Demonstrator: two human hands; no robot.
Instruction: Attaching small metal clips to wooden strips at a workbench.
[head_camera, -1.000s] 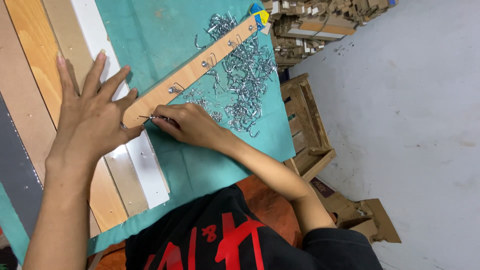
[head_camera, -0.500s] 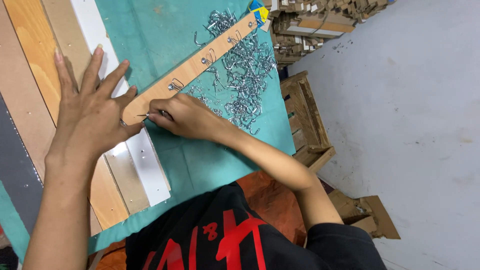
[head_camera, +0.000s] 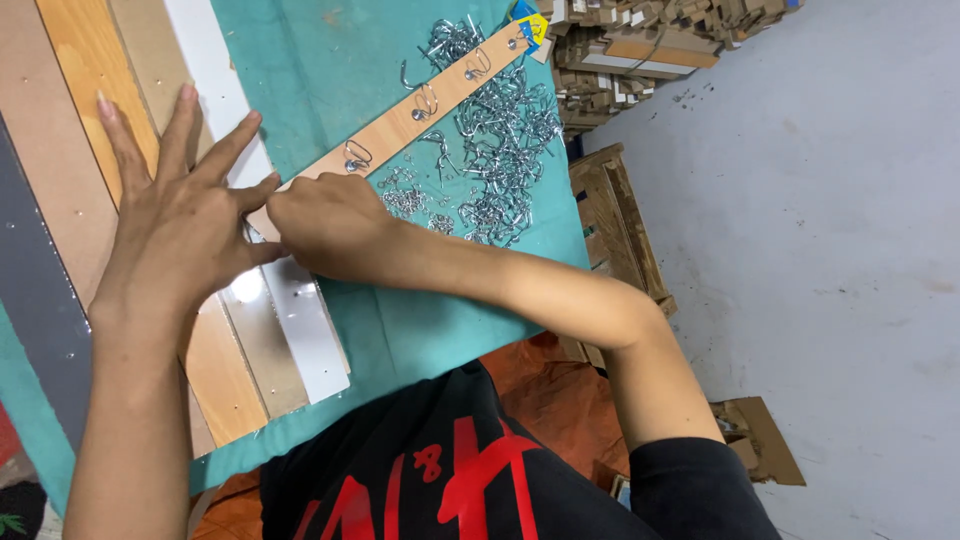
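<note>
Head view, the only one you've got: your left hand (head_camera: 175, 235) is flat and open, fingers fanned out, palm pressing down on the stack of long boards (head_camera: 75, 130) at the left side of the counter (head_camera: 330, 60). The thumb reaches toward the near end of the wooden strip (head_camera: 400, 130) and sits right beside your other hand.

Your right hand (head_camera: 335, 225) is curled closed over that near end of the strip, knuckles up. It looks like it's pinching something small there, but the fingers hide it, so you can't tell what it actually grips. The two hands touch or nearly touch at the strip's end.

The strip itself lies diagonally on the teal cloth, running from your hands up and away to the far right, where a small blue and yellow tag (head_camera: 527, 22) sits at its far end. Several metal hooks (head_camera: 357, 158) are already fixed along it, spaced out in a row.

Just beside the strip, on its right side, there's a big loose pile of silver hooks (head_camera: 500, 150) spread over the cloth, with a smaller patch of tiny screws (head_camera: 405, 200) close to your right wrist.

A white board (head_camera: 300, 320) lies under your hands, glare on it, next to the tan and orange ones.

Past the counter's edge on the right you've got stacked cardboard pieces (head_camera: 640, 40) and a wooden crate (head_camera: 615, 220) on the grey floor (head_camera: 820, 250).
</note>
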